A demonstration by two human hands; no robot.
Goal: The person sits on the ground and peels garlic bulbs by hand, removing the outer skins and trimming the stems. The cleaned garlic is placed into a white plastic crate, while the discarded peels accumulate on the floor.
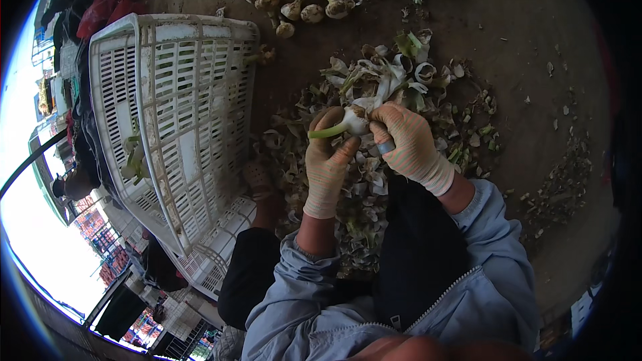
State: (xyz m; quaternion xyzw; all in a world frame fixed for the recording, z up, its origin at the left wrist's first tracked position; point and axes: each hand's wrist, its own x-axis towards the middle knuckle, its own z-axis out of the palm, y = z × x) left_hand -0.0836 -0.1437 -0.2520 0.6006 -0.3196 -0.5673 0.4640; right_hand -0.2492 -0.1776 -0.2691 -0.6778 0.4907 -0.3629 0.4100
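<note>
In the middle of the head view, my left hand [328,160] grips a garlic bulb [357,124] whose short green stem [328,132] points left. The bulb is white, with brown soil on its upper side. My right hand [411,143] is closed at the bulb's right side, its fingertips against a loose strip of papery skin [382,91] that runs up from the bulb. Striped knit gloves cover both hands, and a grey band [386,147] circles a digit of the right one. What lies between the right fingertips is partly hidden.
A heap of garlic peelings [368,188] covers the ground beneath my hands. To the left stands a white plastic crate [193,110] with green-stemmed garlic [134,160] inside. Several soiled garlic bulbs [312,13] lie on the ground ahead. Scraps [562,185] are scattered at right.
</note>
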